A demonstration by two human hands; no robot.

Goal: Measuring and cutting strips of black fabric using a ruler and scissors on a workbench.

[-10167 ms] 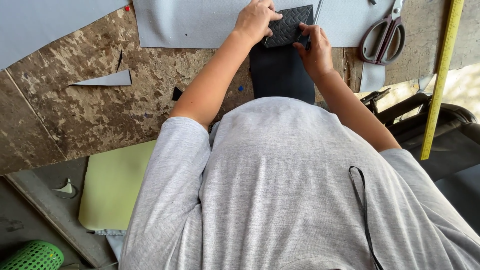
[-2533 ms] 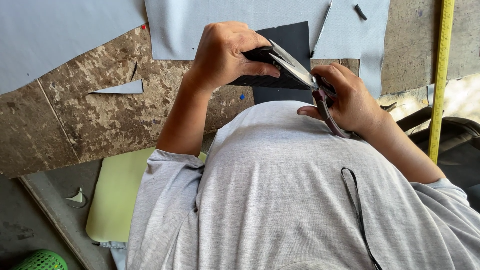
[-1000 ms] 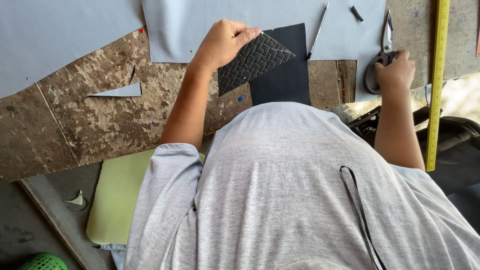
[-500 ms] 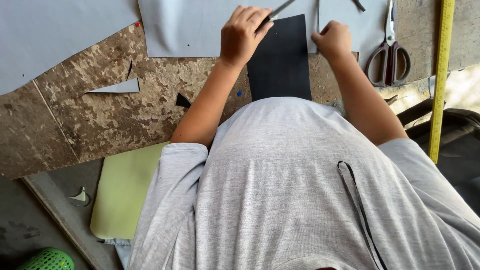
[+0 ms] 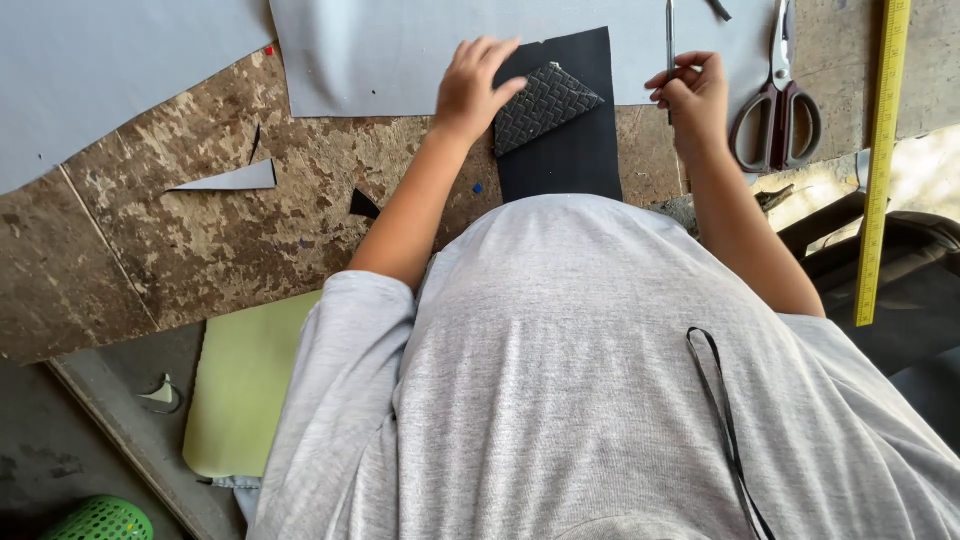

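Scissors' [image 5: 778, 110] blade tips and thin metal tool's [image 5: 669, 40] upper end (both past the top edge)

A craft or leather-goods workshop. A worn, mottled brown worktable [image 5: 200, 240] carries large grey sheets [image 5: 400, 50] along its far edge, a black sheet [image 5: 570, 160] at its near edge, and cut-off scraps [image 5: 235, 180]. Scissors [image 5: 778, 110] lie near the far right corner, and a yellow measuring rule [image 5: 880, 170] runs along the right edge. A green foam pad [image 5: 245, 390] sits below the near edge.
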